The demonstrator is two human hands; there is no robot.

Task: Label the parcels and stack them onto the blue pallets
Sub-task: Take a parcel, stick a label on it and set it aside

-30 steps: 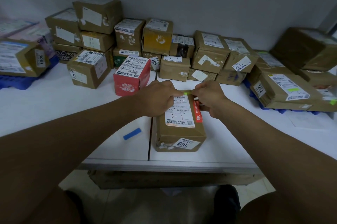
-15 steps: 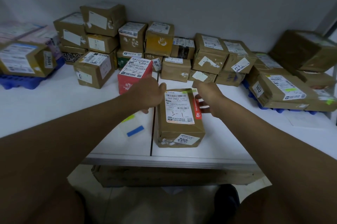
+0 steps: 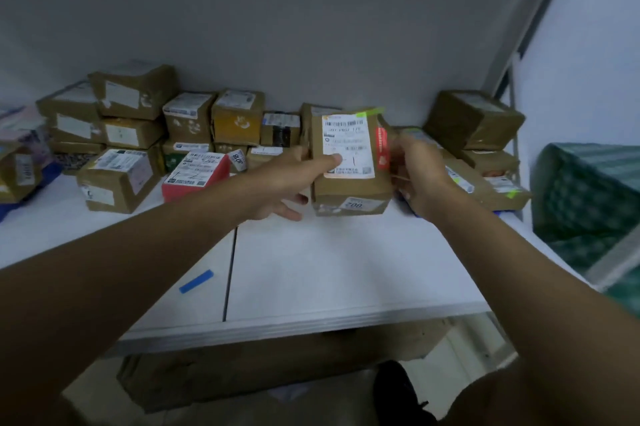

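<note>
A brown cardboard parcel with a white shipping label, a red side strip and a green sticker at its top corner is lifted off the white table. My left hand grips its left side, thumb pressed on the label. My right hand holds its right side. Both arms reach forward to the right of centre. To the right, labelled parcels are stacked over a blue pallet that shows only as a sliver. Another blue pallet peeks out at the far left under a parcel.
Several brown parcels and a red box line the back wall. A blue strip lies on the table near the front edge. A green patterned bag stands at the right. A metal frame rises at the right.
The parcel lay flat on the table with my hands at its far end; now both hands have lifted it and carried it toward the right. My view has swung right and up.
</note>
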